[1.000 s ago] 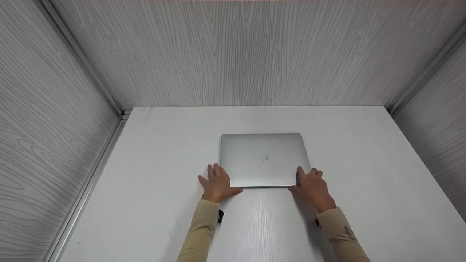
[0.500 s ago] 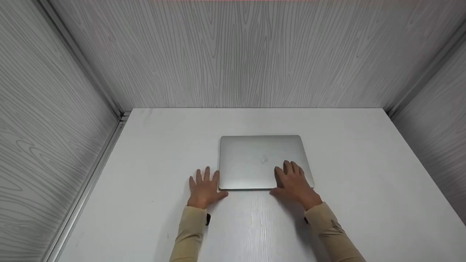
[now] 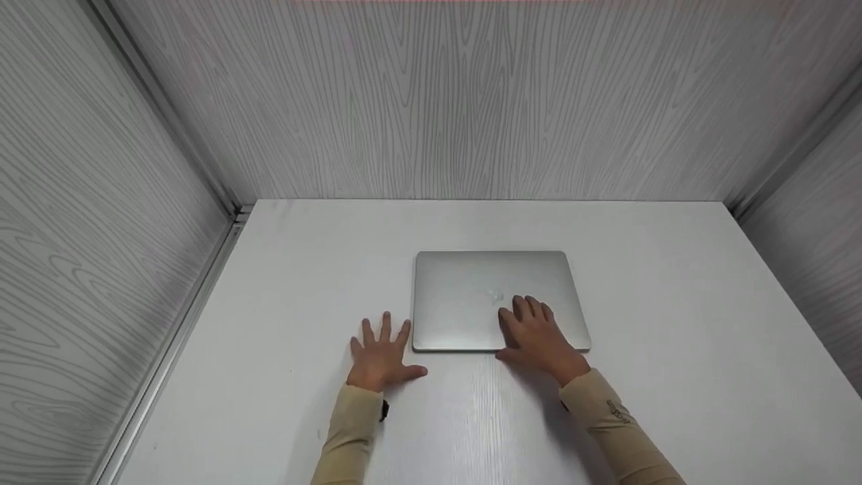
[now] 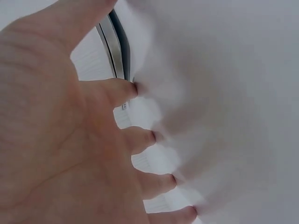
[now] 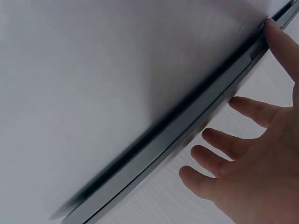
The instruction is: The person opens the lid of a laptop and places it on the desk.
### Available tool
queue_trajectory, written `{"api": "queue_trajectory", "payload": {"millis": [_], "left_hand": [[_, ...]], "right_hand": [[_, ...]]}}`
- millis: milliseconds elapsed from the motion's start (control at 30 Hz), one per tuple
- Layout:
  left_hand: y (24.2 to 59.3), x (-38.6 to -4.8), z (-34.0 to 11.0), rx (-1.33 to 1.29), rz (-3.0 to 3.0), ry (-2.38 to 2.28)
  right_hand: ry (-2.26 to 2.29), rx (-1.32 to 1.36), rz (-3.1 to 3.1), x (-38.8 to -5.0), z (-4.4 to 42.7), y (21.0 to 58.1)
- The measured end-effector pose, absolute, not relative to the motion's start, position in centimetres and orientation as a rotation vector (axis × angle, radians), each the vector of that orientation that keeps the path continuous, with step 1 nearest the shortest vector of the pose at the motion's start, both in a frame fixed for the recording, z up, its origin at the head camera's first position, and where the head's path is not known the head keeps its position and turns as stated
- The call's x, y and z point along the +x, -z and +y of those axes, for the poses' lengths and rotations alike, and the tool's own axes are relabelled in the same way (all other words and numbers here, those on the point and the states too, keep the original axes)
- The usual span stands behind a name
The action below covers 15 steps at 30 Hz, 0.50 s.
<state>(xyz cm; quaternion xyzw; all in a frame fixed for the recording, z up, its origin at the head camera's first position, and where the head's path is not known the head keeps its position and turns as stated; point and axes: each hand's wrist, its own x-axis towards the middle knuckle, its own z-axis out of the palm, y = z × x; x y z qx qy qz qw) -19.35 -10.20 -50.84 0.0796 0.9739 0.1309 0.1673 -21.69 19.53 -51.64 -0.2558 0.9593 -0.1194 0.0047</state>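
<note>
Free room runs along the white tabletop point(image 3: 673, 283) right of the closed silver laptop point(image 3: 458, 300) and between its far edge and the wood-grained back panel point(image 3: 458, 101), while the left hand point(image 3: 378, 358) obstructs its near left corner and the right hand point(image 3: 540, 341) its near edge, a gap lying between them.

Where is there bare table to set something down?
Bare table lies right of the laptop, left beyond the left grip, and between laptop and back wall. Crowded: the laptop's near edge, with the right grip there and the left by its corner.
</note>
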Motion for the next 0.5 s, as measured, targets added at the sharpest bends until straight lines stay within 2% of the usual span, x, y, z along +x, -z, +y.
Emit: {"api": "queue_trajectory", "payload": {"millis": [500], "left_hand": [[51.01, -19.53, -9.83, 0.207, 2.796, -0.337]], "right_hand": [[0.317, -0.893, 3.083, -21.92, 19.66, 52.41]]}}
